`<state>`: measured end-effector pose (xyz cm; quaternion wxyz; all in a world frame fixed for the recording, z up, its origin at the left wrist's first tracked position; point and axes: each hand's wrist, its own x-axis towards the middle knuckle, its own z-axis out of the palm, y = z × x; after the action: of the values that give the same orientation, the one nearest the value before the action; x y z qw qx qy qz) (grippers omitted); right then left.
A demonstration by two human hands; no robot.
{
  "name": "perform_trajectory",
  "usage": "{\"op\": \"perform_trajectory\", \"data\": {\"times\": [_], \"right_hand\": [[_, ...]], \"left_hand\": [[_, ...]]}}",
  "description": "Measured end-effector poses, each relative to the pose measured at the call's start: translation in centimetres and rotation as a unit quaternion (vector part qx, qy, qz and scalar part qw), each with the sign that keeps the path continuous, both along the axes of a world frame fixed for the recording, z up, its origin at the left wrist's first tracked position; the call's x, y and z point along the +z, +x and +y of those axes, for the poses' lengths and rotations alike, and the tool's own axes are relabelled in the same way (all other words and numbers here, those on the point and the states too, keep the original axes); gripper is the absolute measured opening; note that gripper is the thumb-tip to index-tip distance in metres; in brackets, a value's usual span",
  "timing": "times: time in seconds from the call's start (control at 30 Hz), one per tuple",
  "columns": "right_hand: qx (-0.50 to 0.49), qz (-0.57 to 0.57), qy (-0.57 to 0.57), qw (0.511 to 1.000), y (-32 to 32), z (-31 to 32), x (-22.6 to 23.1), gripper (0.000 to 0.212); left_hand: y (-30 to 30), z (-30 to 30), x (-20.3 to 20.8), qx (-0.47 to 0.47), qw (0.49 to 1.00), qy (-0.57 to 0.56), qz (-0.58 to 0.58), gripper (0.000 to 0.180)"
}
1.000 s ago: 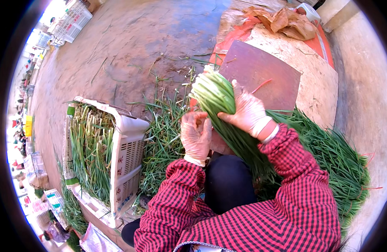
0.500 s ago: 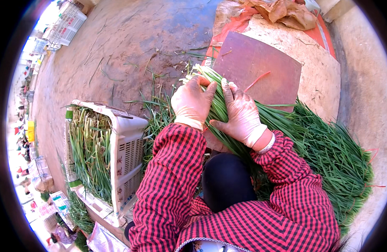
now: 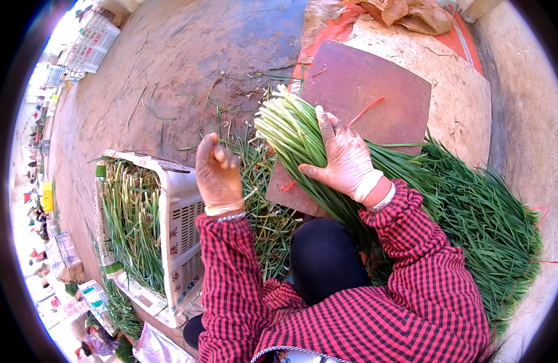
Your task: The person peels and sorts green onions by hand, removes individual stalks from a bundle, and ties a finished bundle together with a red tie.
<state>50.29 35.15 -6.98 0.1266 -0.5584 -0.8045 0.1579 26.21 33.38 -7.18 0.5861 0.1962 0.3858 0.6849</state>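
A: Bundle status?
B: Bundle of green chives (image 3: 303, 142) lies slantwise across the near left part of the brown board (image 3: 376, 91), pale cut ends toward the board's far left edge, leaf ends running back under the arm toward the large chive heap (image 3: 485, 218).
A: Hands?
B: Right hand (image 3: 345, 160), gloved, is pressed over the bundle, fingers spread along the stalks, thumb wrapped round its near side; clamped on it. Left hand (image 3: 217, 172), also gloved, is off the bundle, raised to its left above loose chive trimmings (image 3: 260, 199); fingers curled in. Cannot tell whether it pinches anything.
A: Surroundings?
B: White slotted crate (image 3: 182, 224) just left of the left hand, holding chives laid lengthwise. A thin red band (image 3: 366, 110) lies on the board beyond the right hand. Bare dirt ground (image 3: 170, 72) beyond the crate.
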Motion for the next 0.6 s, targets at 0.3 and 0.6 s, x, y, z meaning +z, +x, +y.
{"op": "perform_trajectory", "data": {"times": [0.3, 0.6], "right_hand": [[-0.006, -0.009, 0.014, 1.000, -0.5, -0.4, -0.3, 0.105], [-0.001, 0.011, 0.013, 1.000, -0.5, -0.2, -0.2, 0.104]], "left_hand": [[7.3, -1.5, 1.4, 0.046, 0.762, 0.121, 0.635, 0.031], [8.4, 0.3, 0.1, -0.021, 0.757, 0.084, 0.647, 0.013]]}}
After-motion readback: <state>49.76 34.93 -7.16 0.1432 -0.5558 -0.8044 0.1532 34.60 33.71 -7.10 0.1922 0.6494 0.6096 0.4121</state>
